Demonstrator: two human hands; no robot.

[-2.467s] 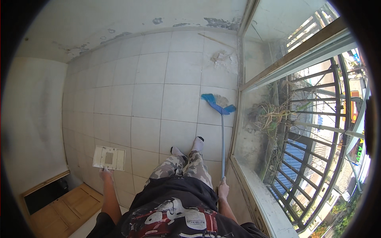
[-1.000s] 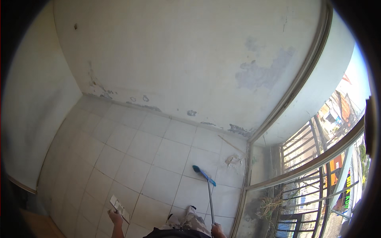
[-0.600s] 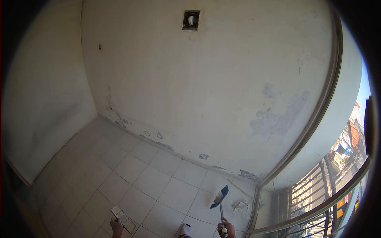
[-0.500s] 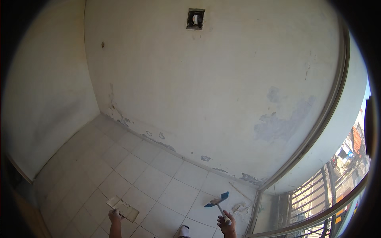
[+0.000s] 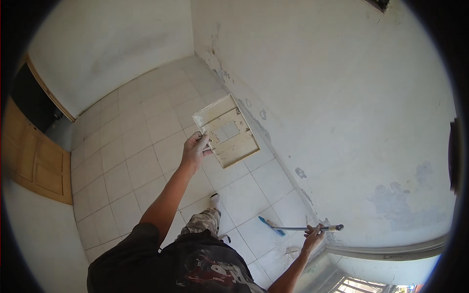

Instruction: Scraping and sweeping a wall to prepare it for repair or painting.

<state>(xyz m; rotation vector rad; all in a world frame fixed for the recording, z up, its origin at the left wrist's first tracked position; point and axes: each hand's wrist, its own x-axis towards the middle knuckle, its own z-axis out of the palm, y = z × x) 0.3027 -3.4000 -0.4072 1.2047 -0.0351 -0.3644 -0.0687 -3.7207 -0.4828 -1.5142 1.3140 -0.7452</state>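
Observation:
My left hand (image 5: 195, 152) grips one edge of a cream rectangular panel cover (image 5: 236, 150), raised over the floor. It has a raised rim and a square hole through its middle. My right hand (image 5: 313, 238) is closed around the upper part of the thin handle of a broom (image 5: 295, 228). The blue broom head (image 5: 271, 226) is low by the floor tiles, near the foot of the wall; whether it touches them I cannot tell.
A wall (image 5: 342, 112) with peeling paint along its base runs on the right. Pale debris (image 5: 292, 252) lies near the window corner. A wooden door (image 5: 36, 161) and dark doorway are at the left. My socked foot (image 5: 215, 199) stands on the floor tiles (image 5: 129, 146).
The view has swung left, bringing the wooden door in. My left hand has raised the panel cover higher and nearer. My right hand still holds the broom, its handle now seen more from the side.

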